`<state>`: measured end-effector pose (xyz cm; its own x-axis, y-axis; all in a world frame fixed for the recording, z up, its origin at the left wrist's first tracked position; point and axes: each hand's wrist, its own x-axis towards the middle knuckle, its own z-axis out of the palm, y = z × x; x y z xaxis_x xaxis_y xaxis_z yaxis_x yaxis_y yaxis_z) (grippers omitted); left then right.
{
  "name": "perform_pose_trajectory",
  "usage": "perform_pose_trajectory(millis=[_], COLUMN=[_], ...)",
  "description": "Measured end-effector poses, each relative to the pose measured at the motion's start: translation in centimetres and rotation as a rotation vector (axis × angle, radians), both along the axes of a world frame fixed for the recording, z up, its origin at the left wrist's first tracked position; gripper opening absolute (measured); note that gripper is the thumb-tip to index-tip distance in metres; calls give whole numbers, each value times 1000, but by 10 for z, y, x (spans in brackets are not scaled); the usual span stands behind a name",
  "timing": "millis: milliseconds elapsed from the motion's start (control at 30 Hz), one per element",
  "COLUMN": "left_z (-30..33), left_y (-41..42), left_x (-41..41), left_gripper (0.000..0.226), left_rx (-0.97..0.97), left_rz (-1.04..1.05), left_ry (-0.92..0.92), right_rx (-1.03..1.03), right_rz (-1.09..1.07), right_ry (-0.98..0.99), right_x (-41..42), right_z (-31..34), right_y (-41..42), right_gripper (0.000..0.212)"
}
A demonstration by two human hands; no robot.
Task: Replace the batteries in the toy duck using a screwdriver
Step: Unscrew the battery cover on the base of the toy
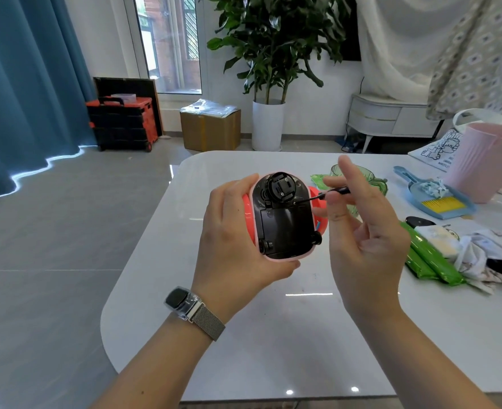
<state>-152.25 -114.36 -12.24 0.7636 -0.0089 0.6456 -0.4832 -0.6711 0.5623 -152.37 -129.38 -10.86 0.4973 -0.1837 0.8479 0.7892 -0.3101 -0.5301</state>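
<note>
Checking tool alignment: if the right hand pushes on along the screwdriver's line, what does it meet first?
Probably the toy duck's black underside: the screwdriver in the right hand points left at a spot by the upper right edge. Whether the tip already touches is unclear.

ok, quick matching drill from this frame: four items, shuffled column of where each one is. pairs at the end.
Items
1. toy duck
2. screwdriver
3. dustpan
4. watch

Places
a. on the left wrist
b. pinched in the right hand, tip at the black underside
c. gripped in the left hand, underside up
d. lying on the table, far right

Pairs: 1-c, 2-b, 3-d, 4-a
</note>
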Motion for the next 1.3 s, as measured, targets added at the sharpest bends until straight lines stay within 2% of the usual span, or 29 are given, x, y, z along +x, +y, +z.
perform_pose_trajectory(millis=[433,567,733,1000,1167,1300], left_z=[-1,0,0,1,0,0], left_y=[0,0,-1,-3,-2,-3], left_x=[2,2,1,-1,0,-1], left_gripper=[110,109,108,108,109,108], left_rx=[-19,-25,-15,-19,-29,-36], left_rz=[4,0,-8,3,1,1], left_ry=[-8,-14,-18,-13,-13,-15], right_rx=[26,11,117,-28,11,-51], right_rz=[-3,29,107,-92,-92,-180], right_ry=[12,11,102,-52,-57,-73], right_x=[-3,-4,-6,-6,-4,-3], right_z=[7,6,7,4,5,5], right_y=[-4,-4,-2,-2,-5,-7], right_gripper=[29,35,29,17,17,22])
